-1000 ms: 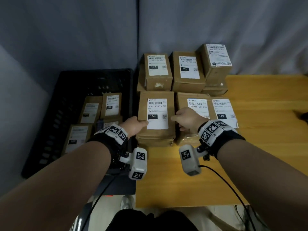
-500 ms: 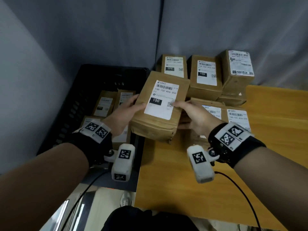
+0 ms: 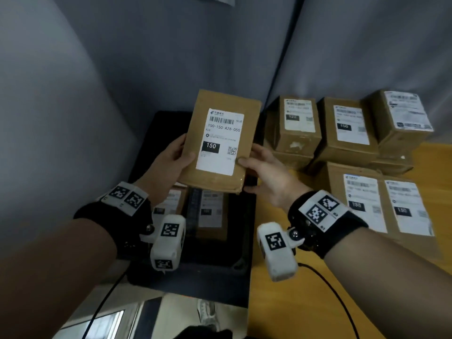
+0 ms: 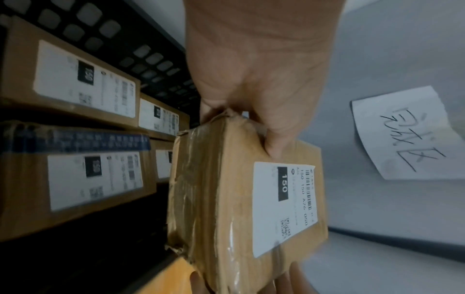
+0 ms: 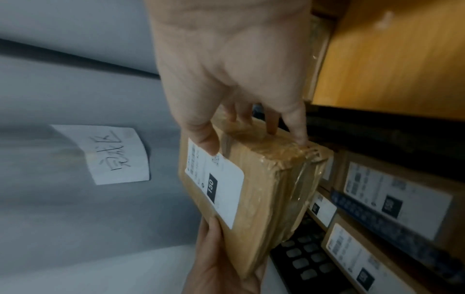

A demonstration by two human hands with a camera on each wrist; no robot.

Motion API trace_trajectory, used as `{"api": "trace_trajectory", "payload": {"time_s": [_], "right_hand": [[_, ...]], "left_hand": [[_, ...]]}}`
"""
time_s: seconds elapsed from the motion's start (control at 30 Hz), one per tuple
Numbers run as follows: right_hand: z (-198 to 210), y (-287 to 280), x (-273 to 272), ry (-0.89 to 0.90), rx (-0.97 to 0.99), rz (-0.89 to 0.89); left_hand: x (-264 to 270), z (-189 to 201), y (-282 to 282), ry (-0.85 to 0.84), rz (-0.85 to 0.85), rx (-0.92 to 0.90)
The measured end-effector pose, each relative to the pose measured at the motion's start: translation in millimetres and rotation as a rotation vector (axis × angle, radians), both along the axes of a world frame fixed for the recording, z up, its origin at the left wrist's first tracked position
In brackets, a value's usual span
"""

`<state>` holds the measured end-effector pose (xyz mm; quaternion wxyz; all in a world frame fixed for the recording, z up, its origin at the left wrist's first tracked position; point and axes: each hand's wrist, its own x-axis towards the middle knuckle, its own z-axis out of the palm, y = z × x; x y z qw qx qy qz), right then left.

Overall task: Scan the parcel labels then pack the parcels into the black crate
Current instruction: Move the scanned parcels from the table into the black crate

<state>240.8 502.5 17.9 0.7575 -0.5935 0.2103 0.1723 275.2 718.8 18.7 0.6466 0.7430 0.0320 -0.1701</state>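
Note:
A flat brown parcel [image 3: 220, 143] with a white label marked 150 is held up over the black crate [image 3: 215, 272], label facing me. My left hand [image 3: 171, 162] grips its left edge, thumb on the front. My right hand [image 3: 264, 172] grips its right edge, thumb on the label's corner. The left wrist view shows the parcel [image 4: 246, 208] under my left hand [image 4: 259, 83], and the right wrist view shows the parcel [image 5: 251, 195] pinched by my right hand [image 5: 226, 83]. Several labelled parcels [image 3: 210, 214] lie in the crate below.
More labelled parcels [image 3: 347, 133] are stacked on the wooden table [image 3: 281, 302] to the right of the crate. Grey curtain walls [image 3: 97, 69] stand close behind and to the left, with a handwritten paper note [image 4: 402, 135] on one.
Both hands lifted the 150 parcel off the table stack, carried it left over the crate, and tilted it upright with the label toward me.

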Motion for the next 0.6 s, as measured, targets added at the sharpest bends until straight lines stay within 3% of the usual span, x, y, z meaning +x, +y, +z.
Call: {"api": "trace_trajectory", "payload": {"time_s": [0.17,0.3,0.5,0.6], "right_hand": [[-36,62,31,0.014,0.179,0.153],[-72,101,55,-0.043,0.011,0.120],[-122,131,103,-0.099,-0.135,0.016],[-151,142,124,-0.033,-0.132,0.013]], "left_hand": [[27,-28,49,0.120,-0.037,0.077],[46,-51,71,0.278,-0.013,0.154],[85,-94,85,0.205,0.115,0.237],[101,-118,96,0.194,0.075,0.318]]}}
